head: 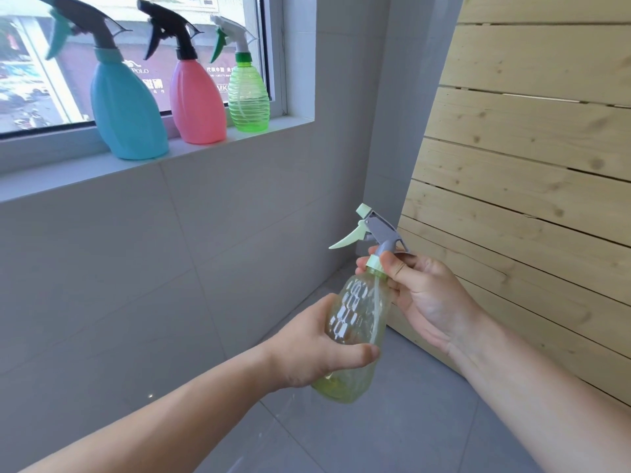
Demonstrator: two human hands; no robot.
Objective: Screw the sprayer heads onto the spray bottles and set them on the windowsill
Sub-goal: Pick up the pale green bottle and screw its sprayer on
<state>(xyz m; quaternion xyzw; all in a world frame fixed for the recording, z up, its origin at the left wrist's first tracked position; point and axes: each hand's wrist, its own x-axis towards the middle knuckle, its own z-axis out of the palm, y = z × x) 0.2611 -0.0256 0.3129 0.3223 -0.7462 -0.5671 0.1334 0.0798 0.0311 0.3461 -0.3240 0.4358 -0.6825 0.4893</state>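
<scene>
A clear yellow-green spray bottle is held tilted in front of me, below the windowsill. My left hand wraps around its body. My right hand pinches the pale green collar of its grey and mint sprayer head, which sits on the bottle's neck. On the white windowsill stand three bottles with sprayer heads on: a blue bottle, a pink bottle and a ribbed green bottle.
A window lies behind the bottles. Grey wall tiles run below the sill. A wooden slat panel stands at the right, close to my right hand. Grey floor tiles lie beneath.
</scene>
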